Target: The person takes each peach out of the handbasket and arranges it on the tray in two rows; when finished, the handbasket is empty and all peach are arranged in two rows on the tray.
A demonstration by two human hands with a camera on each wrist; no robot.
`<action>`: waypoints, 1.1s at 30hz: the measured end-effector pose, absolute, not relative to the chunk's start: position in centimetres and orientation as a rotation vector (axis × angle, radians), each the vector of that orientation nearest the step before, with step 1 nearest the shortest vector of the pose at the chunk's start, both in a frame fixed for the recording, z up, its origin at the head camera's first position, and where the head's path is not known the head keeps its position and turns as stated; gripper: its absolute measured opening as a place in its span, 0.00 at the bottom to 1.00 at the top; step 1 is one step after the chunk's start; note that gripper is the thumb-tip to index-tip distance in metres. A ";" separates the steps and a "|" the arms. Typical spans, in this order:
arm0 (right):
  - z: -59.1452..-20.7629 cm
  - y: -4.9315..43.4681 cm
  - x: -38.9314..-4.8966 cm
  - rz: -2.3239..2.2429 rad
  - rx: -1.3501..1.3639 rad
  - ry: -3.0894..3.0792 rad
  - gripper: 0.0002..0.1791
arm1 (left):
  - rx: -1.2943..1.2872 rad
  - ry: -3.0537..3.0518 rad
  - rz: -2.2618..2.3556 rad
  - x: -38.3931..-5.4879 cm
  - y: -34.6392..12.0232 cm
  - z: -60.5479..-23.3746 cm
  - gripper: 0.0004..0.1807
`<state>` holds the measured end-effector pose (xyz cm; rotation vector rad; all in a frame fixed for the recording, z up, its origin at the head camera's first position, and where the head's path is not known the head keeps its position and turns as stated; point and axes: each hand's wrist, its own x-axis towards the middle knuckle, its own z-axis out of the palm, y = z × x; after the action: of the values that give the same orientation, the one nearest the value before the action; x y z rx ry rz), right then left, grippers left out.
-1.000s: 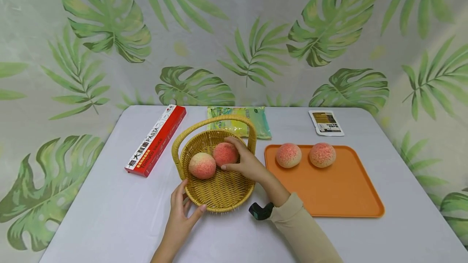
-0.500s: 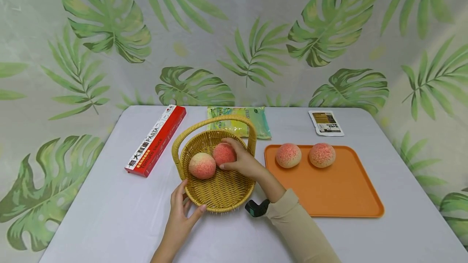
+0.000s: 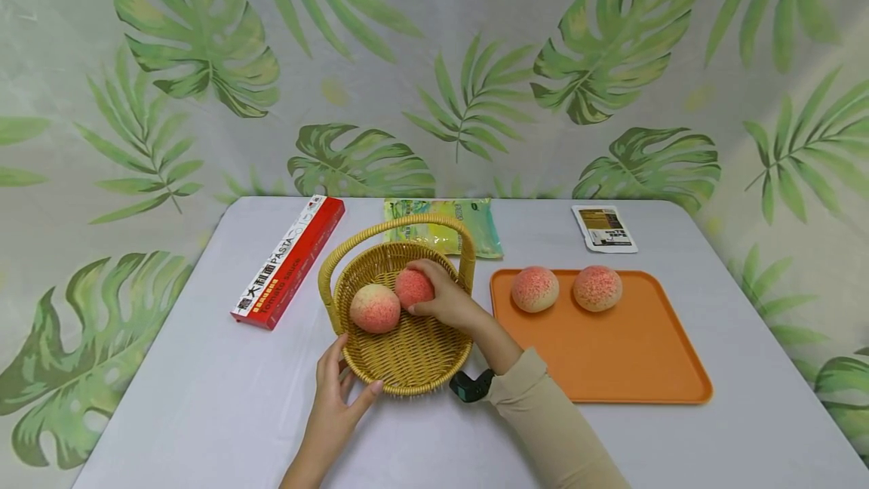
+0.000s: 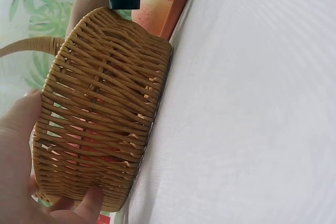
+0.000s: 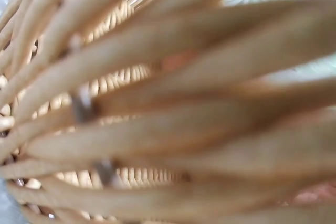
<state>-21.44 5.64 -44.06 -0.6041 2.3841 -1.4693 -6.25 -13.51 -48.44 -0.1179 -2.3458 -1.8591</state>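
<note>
A round woven basket point(image 3: 414, 361) with an arched handle stands mid-table. My right hand point(image 3: 451, 300) reaches over its right rim and grips a pink peach point(image 3: 413, 289), fingers behind and thumb in front. A paler peach point(image 3: 375, 309) lies in the basket just left of it. My left hand point(image 3: 334, 391) holds the basket's near-left side, with the thumb at the front rim. In the left wrist view, the fingers point(image 4: 90, 205) curve against the outer weave. Blurred basket weave point(image 5: 157, 140) fills the right wrist view, hiding the right hand there.
Two peaches, a left one point(image 3: 535, 290) and a right one point(image 3: 597, 288), sit on an orange tray point(image 3: 631, 361) at the right. A red pasta box point(image 3: 292, 262) lies left, a green bag point(image 3: 482, 229) behind the basket, a small white packet point(image 3: 606, 229) back right.
My right hand and the pink peach have shifted slightly left inside the basket, toward the paler peach. The left hand and the basket have stayed in place.
</note>
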 end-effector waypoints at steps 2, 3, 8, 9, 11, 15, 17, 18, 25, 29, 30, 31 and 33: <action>-44.1 5.5 -21.4 -1.458 -0.597 2.402 0.36 | -0.118 -2.344 -1.865 -6.2 -13.5 -48.4 0.46; -44.1 5.5 -21.4 -1.453 -0.594 2.412 0.36 | -0.121 -2.344 -1.866 -6.2 -13.5 -48.4 0.46; -44.0 5.3 -21.3 -1.423 -0.592 2.467 0.35 | -0.119 -2.348 -1.886 -6.2 -13.5 -48.3 0.46; -44.0 5.3 -21.3 -1.411 -0.594 2.478 0.35 | -0.114 -2.351 -1.887 -6.2 -13.5 -48.2 0.46; -44.1 5.2 -21.2 -1.379 -0.599 2.506 0.34 | -0.103 -2.355 -1.900 -6.2 -13.5 -47.9 0.46; -44.1 5.3 -21.1 -1.315 -0.630 2.563 0.34 | -0.096 -2.361 -1.907 -5.8 -13.1 -46.4 0.46; -44.1 5.4 -21.0 -1.303 -0.654 2.584 0.34 | -0.095 -2.365 -1.907 -5.7 -12.8 -45.5 0.45; -44.0 5.4 -20.9 -1.300 -0.663 2.593 0.34 | -0.095 -2.369 -1.904 -5.6 -12.8 -45.2 0.45; -43.7 5.8 -20.4 -1.330 -0.699 2.650 0.35 | -0.097 -2.353 -1.924 -5.8 -13.0 -46.1 0.46; -43.4 6.2 -20.1 -1.353 -0.741 2.682 0.35 | -0.091 -2.351 -1.914 -6.2 -13.4 -47.7 0.47; -43.3 6.3 -20.0 -1.366 -0.754 2.686 0.35 | -0.090 -2.354 -1.906 -6.2 -13.4 -47.9 0.47; -43.2 6.4 -19.9 -1.376 -0.768 2.692 0.35 | -0.091 -2.356 -1.899 -6.2 -13.5 -48.1 0.47; -43.0 6.5 -19.7 -1.404 -0.796 2.700 0.35 | -0.097 -2.357 -1.887 -6.3 -13.5 -48.4 0.47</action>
<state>-19.72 6.52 -43.02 -0.7961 2.7002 -1.4041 -6.28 -13.53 -48.36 -0.0969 -2.3575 -1.8875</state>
